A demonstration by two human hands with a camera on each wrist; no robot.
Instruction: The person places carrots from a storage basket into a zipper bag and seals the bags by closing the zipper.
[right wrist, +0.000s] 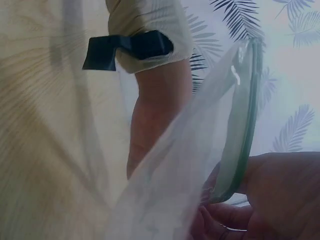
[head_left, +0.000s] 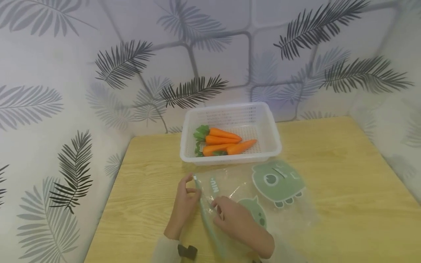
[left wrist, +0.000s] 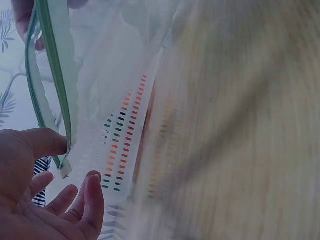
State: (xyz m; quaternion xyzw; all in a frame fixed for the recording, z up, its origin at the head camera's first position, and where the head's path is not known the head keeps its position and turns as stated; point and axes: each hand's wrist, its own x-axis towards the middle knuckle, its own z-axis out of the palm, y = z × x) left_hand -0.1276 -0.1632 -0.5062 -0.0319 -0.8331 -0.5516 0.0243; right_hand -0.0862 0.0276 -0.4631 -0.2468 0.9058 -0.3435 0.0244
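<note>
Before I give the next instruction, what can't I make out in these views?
Head view: part of the smaller green print, covered by the right hand.
Left wrist view: outlines of the carrots, behind the basket's slotted wall.
Right wrist view: fingers of the left hand, behind the bag.

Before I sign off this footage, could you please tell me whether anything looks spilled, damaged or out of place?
Nothing stands out: the carrots lie inside the white basket, the table shows no spill, and the clear bag, held by the left hand and right hand, has no visible tear.
</note>
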